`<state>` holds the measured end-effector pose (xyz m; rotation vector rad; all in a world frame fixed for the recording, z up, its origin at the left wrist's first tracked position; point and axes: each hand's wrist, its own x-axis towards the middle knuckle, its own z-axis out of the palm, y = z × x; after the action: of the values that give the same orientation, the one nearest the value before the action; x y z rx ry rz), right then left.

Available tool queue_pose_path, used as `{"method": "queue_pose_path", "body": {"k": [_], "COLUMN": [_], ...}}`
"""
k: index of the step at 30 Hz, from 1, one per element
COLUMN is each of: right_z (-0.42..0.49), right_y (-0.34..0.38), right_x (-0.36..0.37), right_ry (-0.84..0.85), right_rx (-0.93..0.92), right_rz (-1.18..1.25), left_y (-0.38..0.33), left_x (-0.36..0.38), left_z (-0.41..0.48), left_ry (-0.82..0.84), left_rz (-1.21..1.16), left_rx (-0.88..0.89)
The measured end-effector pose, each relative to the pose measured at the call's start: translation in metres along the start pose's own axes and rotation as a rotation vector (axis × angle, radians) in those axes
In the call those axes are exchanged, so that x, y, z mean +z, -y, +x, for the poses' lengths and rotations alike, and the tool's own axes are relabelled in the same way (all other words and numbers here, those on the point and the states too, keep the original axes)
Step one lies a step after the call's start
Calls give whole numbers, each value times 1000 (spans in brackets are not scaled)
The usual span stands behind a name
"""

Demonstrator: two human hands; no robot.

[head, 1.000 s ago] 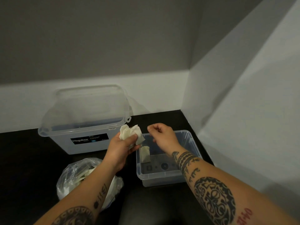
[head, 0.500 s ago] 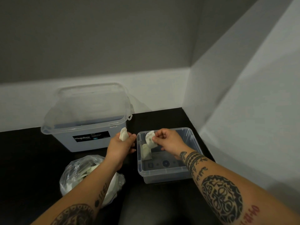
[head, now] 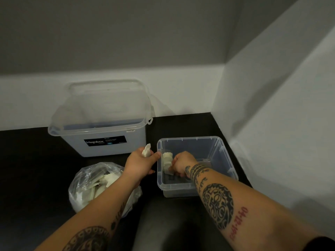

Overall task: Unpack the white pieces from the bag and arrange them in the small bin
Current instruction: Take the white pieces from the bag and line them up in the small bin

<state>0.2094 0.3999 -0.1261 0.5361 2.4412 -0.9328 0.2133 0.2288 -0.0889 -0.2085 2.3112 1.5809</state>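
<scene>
Standing a piece (head: 167, 160), pinched in the right hand (head: 181, 164), upright at the bin's (head: 190, 137) left wall; gripping a spare (head: 146, 150) in the left hand (head: 141, 164) beside the rim, near the bag (head: 85, 180). Next, likely: releasing, passing the spare across

clear plastic small bin (head: 224, 154), crinkled plastic bag (head: 85, 180)

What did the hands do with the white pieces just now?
The right hand took a white piece from the left hand and moved down into the small bin, setting it by the left wall. The left hand keeps gripping its remaining piece. The bag and Megabox bin stayed put.
</scene>
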Motion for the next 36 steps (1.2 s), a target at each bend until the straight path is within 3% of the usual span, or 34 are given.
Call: {"method": "queue_pose_path", "body": {"k": [8,17,22,27,33,36], "right_z": [13,10,3,-24,-60,-69], "right_y": [6,6,-7,0,19,23], "right_x": [5,-3,-29,-63,-83,-82], "right_ry": [-79,-81,-68,-26,-77,-93], "right_rx": [141,174,52,83,-309,-424], "right_rz": [67,98,229,338,639,642], "left_y": [2,0,-8,-27,-44,-45], "left_x": [0,-1,-9,-13,-1,5], "left_z": [2,3,3,3,-1,-2], "left_ry": [0,-13,-9,96,208,204], "left_rz": [-33,-57,-275,-483,-467,-438], "left_rx": [-13,-32,-54,-44,96,155]}}
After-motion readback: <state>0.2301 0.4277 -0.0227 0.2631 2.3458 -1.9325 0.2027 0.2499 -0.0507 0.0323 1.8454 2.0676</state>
